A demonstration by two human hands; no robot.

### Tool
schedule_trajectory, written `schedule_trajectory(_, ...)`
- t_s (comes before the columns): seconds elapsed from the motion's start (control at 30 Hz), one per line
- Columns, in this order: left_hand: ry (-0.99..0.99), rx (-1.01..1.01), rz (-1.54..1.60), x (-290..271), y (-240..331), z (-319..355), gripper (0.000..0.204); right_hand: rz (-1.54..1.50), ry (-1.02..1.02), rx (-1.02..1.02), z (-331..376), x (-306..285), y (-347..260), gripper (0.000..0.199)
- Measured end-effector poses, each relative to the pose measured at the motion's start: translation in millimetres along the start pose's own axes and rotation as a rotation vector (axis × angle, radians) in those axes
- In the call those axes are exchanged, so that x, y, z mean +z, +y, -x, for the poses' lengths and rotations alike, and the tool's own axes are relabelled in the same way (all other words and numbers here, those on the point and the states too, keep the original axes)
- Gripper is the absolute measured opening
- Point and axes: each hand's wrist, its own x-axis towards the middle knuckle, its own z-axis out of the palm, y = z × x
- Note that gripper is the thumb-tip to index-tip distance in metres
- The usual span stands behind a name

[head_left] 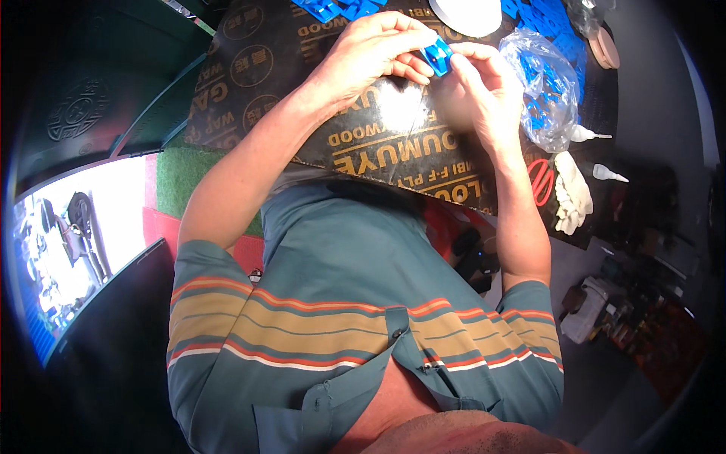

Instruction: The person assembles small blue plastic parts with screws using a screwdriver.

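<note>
A small blue plastic part (437, 57) with a hole or pin in its middle is held above the far side of the dark printed plywood table (355, 140). My left hand (370, 57) pinches its left side between thumb and fingers. From the other side, my right hand (488, 87) grips its right edge with thumb and forefinger. Beside my right hand lies a clear plastic bag (541, 91) with many small blue pieces in it. The fingertips cover parts of the blue piece, so its full shape is hidden.
More blue parts lie at the far edge and far right, near a round white object (469, 13). Red-handled scissors (540, 181), a whitish glove (572, 195) and white nozzle bottles (609, 173) lie at the right. A dark green door (83, 98) stands left.
</note>
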Motion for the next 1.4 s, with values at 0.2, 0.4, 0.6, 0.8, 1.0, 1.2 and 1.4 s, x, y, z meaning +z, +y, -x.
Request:
schedule_trajectory(0.2, 0.008, -0.023, -0.009, 2, 1, 0, 0.025, -0.080, -0.033, 0.080, 0, -3, -1, 0.025)
schedule_trajectory(0.4, 0.041, -0.007, -0.007, 1, 0, 0, 0.024, -0.088, -0.152, 0.040, -1, -3, 2, 0.038)
schedule_trajectory(0.6, 0.049, -0.024, -0.111, 10, 7, 0, 0.022, -0.101, -0.134, 0.051, -1, -7, 8, 0.037)
schedule_trajectory(0.8, 0.088, 0.015, -0.175, 9, 7, -1, 0.023, -0.008, -0.087, 0.024, 0, -1, 6, 0.033)
schedule_trajectory(1.0, 0.100, -0.011, -0.278, 13, 10, 0, 0.024, 0.052, -0.094, -0.006, 4, -6, 0, 0.031)
schedule_trajectory(1.2, 0.163, 0.097, -0.543, 19, 6, -3, 0.027, 0.411, -0.115, -0.251, 2, -15, -1, 0.034)
schedule_trajectory(1.4, 0.089, 0.190, -0.783, 26, 7, 0, 0.022, 0.613, -0.202, -0.493, -1, -21, 10, 0.031)
